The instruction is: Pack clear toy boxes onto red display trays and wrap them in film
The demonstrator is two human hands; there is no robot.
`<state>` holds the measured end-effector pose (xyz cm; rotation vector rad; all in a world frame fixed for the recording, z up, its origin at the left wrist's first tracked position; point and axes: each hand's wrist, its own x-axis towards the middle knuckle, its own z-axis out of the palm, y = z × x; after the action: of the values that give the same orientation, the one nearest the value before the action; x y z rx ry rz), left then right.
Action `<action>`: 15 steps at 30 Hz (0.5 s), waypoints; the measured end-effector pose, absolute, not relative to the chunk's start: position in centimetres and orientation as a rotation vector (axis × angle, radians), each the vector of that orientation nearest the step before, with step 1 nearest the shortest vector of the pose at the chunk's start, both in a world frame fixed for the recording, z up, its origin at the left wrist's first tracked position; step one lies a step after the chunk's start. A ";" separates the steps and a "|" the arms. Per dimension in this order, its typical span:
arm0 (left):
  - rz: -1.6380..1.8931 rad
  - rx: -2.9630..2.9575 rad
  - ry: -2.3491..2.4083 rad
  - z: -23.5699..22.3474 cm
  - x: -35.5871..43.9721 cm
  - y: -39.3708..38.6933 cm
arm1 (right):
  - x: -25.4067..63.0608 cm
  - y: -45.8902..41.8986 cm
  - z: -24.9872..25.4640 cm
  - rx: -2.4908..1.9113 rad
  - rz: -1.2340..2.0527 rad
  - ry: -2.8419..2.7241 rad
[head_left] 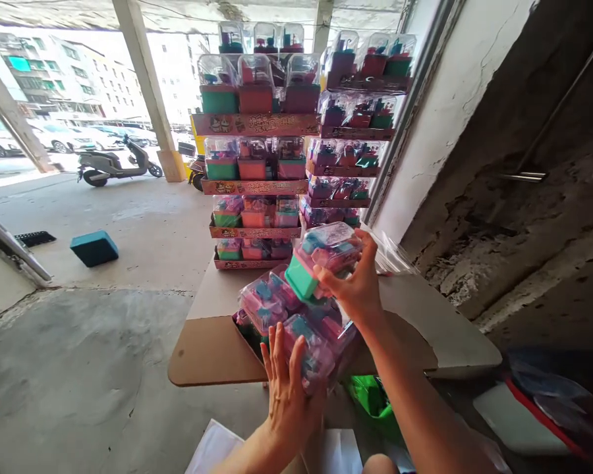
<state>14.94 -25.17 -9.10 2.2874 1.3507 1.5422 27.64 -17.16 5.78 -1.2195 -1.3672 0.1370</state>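
My right hand [356, 284] grips a clear plastic toy pack [326, 258] with a teal, pink and purple base, tilted above a heap of similar packs [281, 315] on the table [454, 336]. My left hand [287, 388] lies flat with fingers stretched against the near side of the heap, touching the lowest pack [312, 355]. At the far end of the table stand two tall stacks of the same toy packs [257, 151] in printed cardboard trays.
A white wall and rough dark wall run along the right. A green object [370, 398] lies under the table. On the concrete floor to the left sit a teal box [93, 247] and a parked scooter [113, 164]. A pillar [151, 85] stands behind.
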 end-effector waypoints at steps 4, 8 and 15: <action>1.594 2.341 1.357 -9.8 14.7 -25.3 | 27.9 -14.1 5.5 -1.187 0.278 -1.441; 1.587 2.379 1.351 -11.6 13.9 -25.7 | 28.7 -13.2 4.7 -1.158 0.346 -1.521; 1.405 1.949 1.426 -16.0 12.9 -28.0 | 38.7 -12.6 -0.4 -1.406 0.269 -0.819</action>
<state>12.87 -28.04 -15.99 1.9486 1.4262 1.4050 38.70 -12.58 -0.41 -1.4062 -0.8189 0.2688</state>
